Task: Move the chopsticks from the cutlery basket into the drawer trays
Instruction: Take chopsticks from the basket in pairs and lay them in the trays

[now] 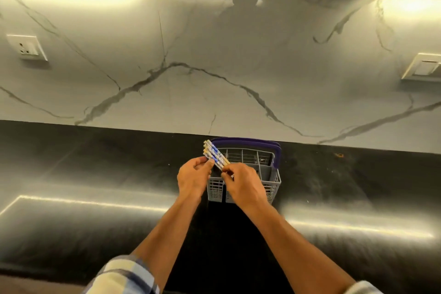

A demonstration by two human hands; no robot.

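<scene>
A grey plastic cutlery basket (267, 172) with a purple handle stands on the dark countertop near the marble backsplash. A bundle of several pale chopsticks (214, 154) with blue patterns sticks up and to the left over the basket's left corner. My right hand (243, 184) grips the bundle lower down, in front of the basket. My left hand (194, 175) pinches the bundle from the left with thumb and fingertips. The lower ends of the chopsticks are hidden by my hands. No drawer or tray is in view.
The dark glossy countertop (95, 186) stretches left and right with bright light reflections. The marble backsplash (214, 67) rises behind, with a wall socket (27, 47) at left and a switch plate (423, 68) at right.
</scene>
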